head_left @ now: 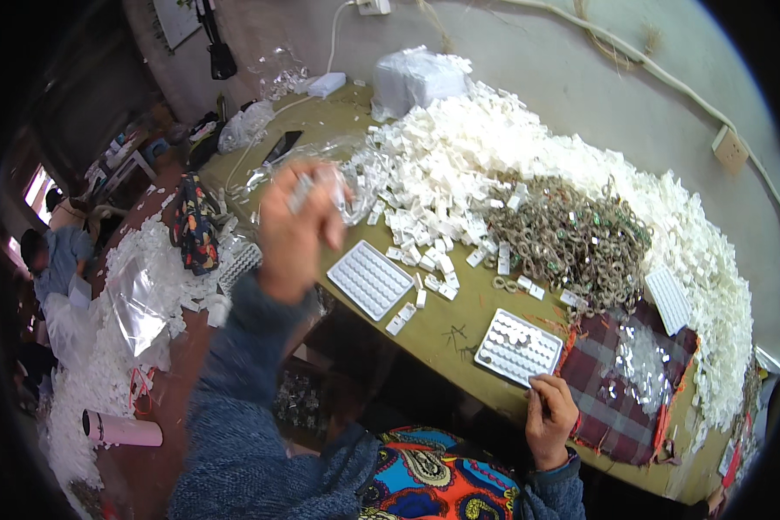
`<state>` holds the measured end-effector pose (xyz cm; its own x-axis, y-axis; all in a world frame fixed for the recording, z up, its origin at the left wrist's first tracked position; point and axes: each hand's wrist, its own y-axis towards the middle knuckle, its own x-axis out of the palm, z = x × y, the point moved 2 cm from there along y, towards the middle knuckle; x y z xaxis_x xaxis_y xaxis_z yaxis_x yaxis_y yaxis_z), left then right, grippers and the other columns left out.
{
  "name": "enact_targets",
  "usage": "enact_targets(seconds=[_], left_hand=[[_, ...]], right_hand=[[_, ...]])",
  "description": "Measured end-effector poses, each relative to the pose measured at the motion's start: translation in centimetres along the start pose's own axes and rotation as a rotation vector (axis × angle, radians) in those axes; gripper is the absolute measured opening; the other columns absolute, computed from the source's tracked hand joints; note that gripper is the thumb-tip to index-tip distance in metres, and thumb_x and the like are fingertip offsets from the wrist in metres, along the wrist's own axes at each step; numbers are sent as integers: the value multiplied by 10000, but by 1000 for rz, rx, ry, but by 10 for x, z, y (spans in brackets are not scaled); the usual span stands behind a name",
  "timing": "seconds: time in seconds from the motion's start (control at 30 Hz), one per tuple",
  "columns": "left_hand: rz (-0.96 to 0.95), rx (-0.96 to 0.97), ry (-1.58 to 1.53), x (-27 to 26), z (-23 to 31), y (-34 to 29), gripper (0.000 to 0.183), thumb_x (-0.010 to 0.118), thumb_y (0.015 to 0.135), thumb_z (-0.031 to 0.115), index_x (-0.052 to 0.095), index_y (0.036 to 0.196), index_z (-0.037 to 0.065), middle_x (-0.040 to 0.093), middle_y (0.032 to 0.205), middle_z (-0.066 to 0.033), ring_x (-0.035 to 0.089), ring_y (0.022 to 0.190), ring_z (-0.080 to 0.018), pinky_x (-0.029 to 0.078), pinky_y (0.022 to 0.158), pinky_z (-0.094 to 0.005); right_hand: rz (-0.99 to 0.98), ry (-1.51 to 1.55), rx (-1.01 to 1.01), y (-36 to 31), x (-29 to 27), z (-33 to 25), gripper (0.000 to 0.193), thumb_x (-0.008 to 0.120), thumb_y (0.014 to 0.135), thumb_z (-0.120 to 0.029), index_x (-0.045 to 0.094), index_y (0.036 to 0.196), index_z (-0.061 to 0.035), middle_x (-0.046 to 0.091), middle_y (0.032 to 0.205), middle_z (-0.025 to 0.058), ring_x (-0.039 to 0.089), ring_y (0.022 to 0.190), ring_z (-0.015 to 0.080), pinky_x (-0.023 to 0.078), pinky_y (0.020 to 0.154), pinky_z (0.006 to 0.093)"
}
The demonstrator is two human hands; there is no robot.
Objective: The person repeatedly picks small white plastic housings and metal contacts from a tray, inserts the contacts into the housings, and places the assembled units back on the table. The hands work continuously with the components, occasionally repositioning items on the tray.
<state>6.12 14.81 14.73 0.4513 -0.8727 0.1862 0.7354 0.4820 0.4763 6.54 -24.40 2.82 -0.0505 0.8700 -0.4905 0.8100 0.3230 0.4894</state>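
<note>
Left hand (293, 236), ten o'clock: curled, motion-blurred, I can't tell its grip. Right hand (553, 423), between four and five: fingertips pinched together, contents hidden, by white tray (536, 357), four o'clock.

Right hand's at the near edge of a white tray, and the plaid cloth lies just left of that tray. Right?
Wrong side for the cloth: the head view shows the plaid cloth just right of that white tray. The right hand is at the tray's near edge, as you said.
</note>
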Motion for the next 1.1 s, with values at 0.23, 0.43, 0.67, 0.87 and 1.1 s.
enact_targets(seconds=[0.23, 0.43, 0.67, 0.87, 1.1], left_hand=[[-67, 632, 1390, 2, -17, 66, 306, 694, 889, 93, 645, 1172, -12, 698, 1081, -143, 683, 777, -185, 545, 669, -293], [-694, 171, 1130, 59, -91, -44, 106, 703, 845, 115, 641, 847, 29, 640, 868, -136, 655, 780, -333, 529, 676, -400], [-520, -84, 1321, 45, -63, -102, 225, 754, 835, 181, 601, 849, 16, 586, 845, -167, 615, 732, -404, 484, 633, -480], [-463, 66, 1192, 42, -89, -129, 154, 705, 853, 105, 569, 833, 35, 567, 877, -136, 629, 664, -358, 502, 566, -437], [-659, 177, 769, 87, -72, -145, 121, 724, 808, 18, 607, 840, 22, 629, 843, -108, 633, 665, -323, 501, 569, -388]], right_hand=[[15, -17, 25, -8, 8, 17, 152, 665, 846, 84, 683, 987, 28, 672, 970, 158, 682, 814, 280, 542, 726, 319], [-1, -18, 34, -6, 6, 13, 146, 677, 855, 81, 684, 994, 38, 676, 962, 155, 680, 779, 232, 537, 669, 282], [0, 56, 87, -8, 11, 8, 157, 685, 848, 79, 684, 999, 37, 677, 946, 159, 677, 769, 245, 537, 674, 292], [-108, 30, -46, 3, 22, -6, 174, 681, 826, 92, 682, 990, 32, 682, 943, 163, 693, 815, 289, 549, 726, 322], [-217, 175, 104, 15, 44, -21, 375, 672, 855, 67, 604, 1219, 9, 610, 1153, 167, 669, 824, 250, 540, 738, 331]])
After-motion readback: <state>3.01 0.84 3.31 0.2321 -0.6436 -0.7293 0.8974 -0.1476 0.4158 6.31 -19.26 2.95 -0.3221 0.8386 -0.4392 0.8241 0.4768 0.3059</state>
